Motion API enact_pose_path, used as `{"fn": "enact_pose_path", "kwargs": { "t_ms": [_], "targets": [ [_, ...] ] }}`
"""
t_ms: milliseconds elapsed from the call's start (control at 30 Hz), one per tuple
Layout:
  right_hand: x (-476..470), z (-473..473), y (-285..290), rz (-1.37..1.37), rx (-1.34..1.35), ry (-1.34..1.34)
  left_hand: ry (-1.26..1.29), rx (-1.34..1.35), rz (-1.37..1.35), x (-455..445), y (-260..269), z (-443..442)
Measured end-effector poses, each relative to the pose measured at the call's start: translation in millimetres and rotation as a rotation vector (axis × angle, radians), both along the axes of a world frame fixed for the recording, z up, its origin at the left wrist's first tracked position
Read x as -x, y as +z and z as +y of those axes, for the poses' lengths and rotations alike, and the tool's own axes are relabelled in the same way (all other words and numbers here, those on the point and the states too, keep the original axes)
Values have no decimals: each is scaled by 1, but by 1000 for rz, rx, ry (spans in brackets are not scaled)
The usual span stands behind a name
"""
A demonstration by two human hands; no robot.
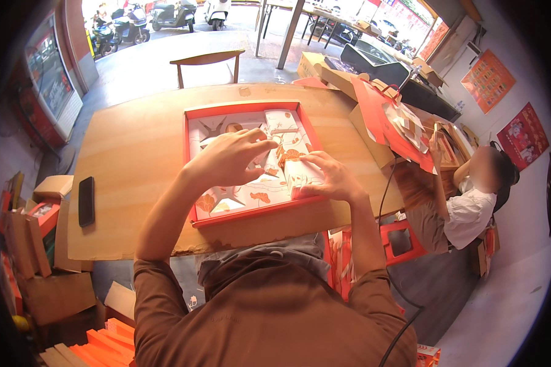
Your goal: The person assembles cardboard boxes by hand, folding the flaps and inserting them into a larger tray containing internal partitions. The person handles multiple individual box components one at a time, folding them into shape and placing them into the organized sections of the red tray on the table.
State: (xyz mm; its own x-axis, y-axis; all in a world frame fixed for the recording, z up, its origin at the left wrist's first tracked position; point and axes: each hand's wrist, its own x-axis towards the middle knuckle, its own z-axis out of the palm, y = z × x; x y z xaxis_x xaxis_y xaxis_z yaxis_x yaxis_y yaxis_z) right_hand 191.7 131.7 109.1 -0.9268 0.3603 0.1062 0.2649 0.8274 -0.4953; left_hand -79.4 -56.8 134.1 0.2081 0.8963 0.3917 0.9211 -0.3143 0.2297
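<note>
A shallow red-rimmed cardboard box (253, 105) lies on the wooden table, lined with a white insert (260, 198) printed with orange leaves and cut with star-shaped openings. My left hand (238, 156) hovers over the middle of the insert, its fingers spread and nothing seen in them. At the box's near right corner my right hand (333, 176) has its thumb and fingers on a small white printed carton (300, 174); whether it grips the carton or only presses it I cannot tell. A similar white carton (280, 121) lies in the far right part of the box.
A black phone (86, 202) lies on the table (133, 137) at the left. Beyond the far edge stands a wooden chair (206, 58). At the right, a seated person (468, 206) holds red and white cardboard (402, 124). Cartons (59, 293) are piled at lower left; a black cable (382, 197) hangs at right.
</note>
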Motion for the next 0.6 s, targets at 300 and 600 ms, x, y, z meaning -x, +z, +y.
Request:
{"fn": "enact_pose_path", "kwargs": {
  "t_ms": [300, 600],
  "targets": [
    [-2, 11, -13, 125, 41, 11, 39, 82, 6, 0, -3, 2],
    [-29, 17, -29, 559, 141, -82, 28, 160, -21, -8, -2, 4]
  ]
}}
